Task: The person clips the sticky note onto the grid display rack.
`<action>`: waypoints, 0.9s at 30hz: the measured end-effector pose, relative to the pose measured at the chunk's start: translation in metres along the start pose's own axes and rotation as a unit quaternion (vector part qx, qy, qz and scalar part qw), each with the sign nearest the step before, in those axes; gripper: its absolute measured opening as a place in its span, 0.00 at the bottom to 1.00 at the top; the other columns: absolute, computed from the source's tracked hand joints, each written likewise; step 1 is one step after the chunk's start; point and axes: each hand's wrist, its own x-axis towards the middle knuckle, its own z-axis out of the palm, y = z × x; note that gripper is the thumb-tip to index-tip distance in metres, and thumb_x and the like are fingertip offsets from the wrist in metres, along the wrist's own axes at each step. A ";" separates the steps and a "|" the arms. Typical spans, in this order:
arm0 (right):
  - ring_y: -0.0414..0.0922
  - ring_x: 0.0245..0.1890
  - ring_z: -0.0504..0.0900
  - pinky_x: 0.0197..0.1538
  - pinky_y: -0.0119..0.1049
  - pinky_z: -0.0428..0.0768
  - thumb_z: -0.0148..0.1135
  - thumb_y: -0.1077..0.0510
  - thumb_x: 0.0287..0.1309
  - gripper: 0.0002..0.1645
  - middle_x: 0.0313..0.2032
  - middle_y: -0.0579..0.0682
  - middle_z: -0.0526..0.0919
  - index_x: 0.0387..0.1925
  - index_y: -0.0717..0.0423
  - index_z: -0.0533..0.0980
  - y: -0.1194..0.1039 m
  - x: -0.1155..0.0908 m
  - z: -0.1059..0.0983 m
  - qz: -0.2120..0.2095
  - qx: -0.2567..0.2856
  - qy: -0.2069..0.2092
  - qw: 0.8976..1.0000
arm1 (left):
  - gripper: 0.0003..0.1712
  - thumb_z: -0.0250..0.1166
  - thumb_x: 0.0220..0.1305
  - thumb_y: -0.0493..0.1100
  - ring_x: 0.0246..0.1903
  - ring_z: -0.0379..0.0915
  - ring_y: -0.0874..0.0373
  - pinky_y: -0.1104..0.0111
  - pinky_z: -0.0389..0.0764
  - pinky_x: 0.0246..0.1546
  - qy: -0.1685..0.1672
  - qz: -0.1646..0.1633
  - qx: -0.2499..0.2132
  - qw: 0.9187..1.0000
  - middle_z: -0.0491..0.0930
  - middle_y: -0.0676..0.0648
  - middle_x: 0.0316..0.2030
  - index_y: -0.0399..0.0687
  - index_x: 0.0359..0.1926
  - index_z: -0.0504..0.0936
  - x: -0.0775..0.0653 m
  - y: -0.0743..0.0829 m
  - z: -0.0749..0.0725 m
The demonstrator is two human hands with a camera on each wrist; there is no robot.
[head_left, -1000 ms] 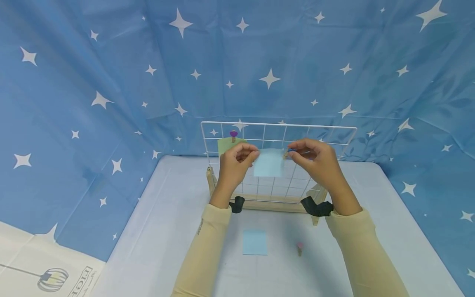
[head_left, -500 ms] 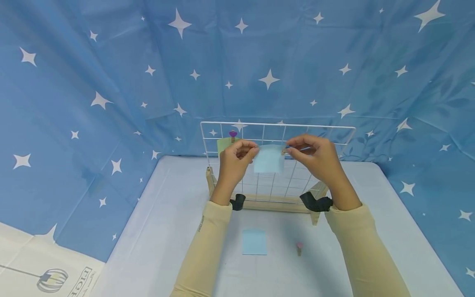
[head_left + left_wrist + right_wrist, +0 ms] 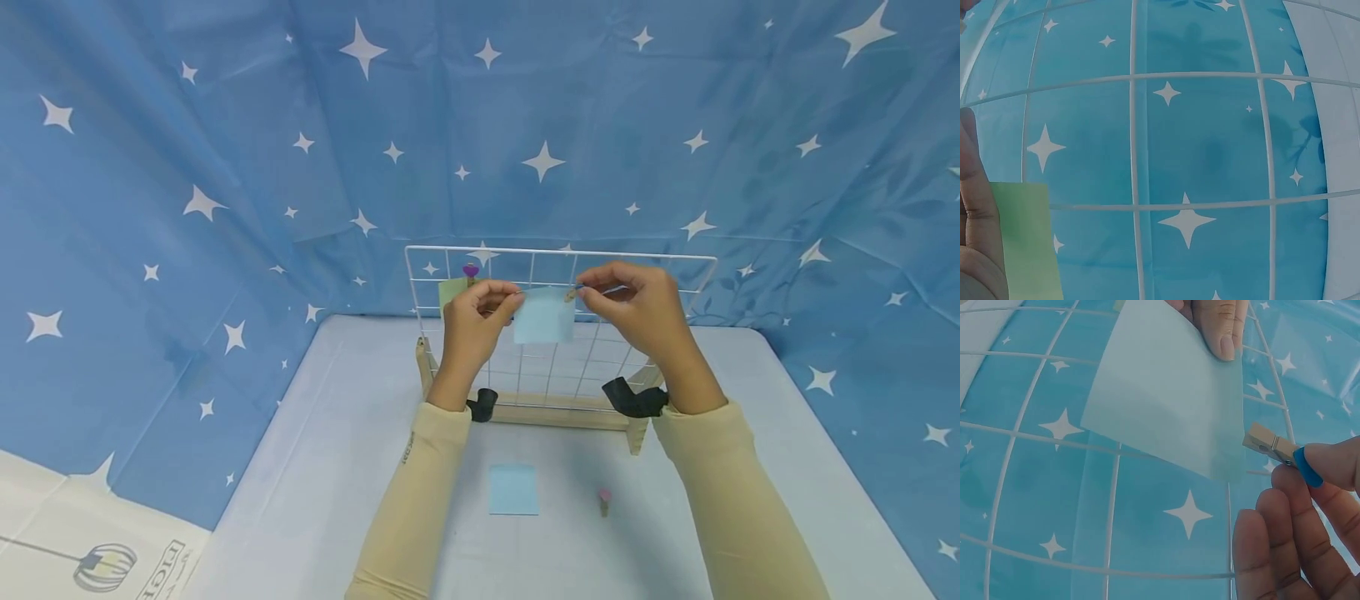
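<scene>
Just right of the head view's centre, the left hand (image 3: 474, 323) pinches the note (image 3: 543, 318), likely light, limp and easily creased, so best held by a top corner, while the right hand (image 3: 636, 308) pinches the peg (image 3: 1264, 439) by its blue end.

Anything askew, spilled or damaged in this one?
Nothing stands out. The blue sheet in the left hand shows no tear, the clothespin in the right hand looks intact, and I see no spill on the table.
</scene>
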 end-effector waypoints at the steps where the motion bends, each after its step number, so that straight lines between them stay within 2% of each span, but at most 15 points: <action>1: 0.36 0.33 0.81 0.39 0.21 0.78 0.68 0.62 0.62 0.08 0.39 0.53 0.87 0.42 0.59 0.85 -0.001 0.001 0.000 -0.001 0.000 0.002 1.000 | 0.10 0.68 0.66 0.47 0.33 0.81 0.59 0.66 0.85 0.36 0.000 0.001 0.000 1.000 0.85 0.49 0.35 0.47 0.42 0.86 0.000 0.000 0.000; 15: 0.45 0.32 0.83 0.37 0.20 0.76 0.68 0.64 0.61 0.06 0.37 0.52 0.88 0.39 0.58 0.87 -0.004 0.006 0.005 -0.043 -0.052 0.044 0.997 | 0.10 0.68 0.66 0.48 0.32 0.81 0.60 0.67 0.85 0.34 0.002 0.005 0.004 1.000 0.86 0.50 0.35 0.47 0.42 0.86 0.004 0.002 0.003; 23: 0.48 0.34 0.85 0.38 0.18 0.75 0.69 0.66 0.60 0.06 0.38 0.55 0.88 0.39 0.60 0.87 -0.007 0.011 0.009 -0.055 -0.071 0.050 0.995 | 0.10 0.68 0.66 0.47 0.31 0.81 0.59 0.67 0.84 0.33 0.013 0.021 0.007 1.000 0.86 0.49 0.35 0.46 0.42 0.86 0.005 0.002 0.005; 27: 0.48 0.33 0.86 0.37 0.26 0.79 0.69 0.66 0.59 0.06 0.37 0.55 0.88 0.39 0.61 0.87 -0.009 0.013 0.011 -0.065 -0.090 0.048 0.993 | 0.10 0.68 0.66 0.47 0.31 0.82 0.60 0.68 0.84 0.32 0.024 0.034 0.020 0.999 0.87 0.49 0.35 0.46 0.42 0.86 0.006 0.000 0.008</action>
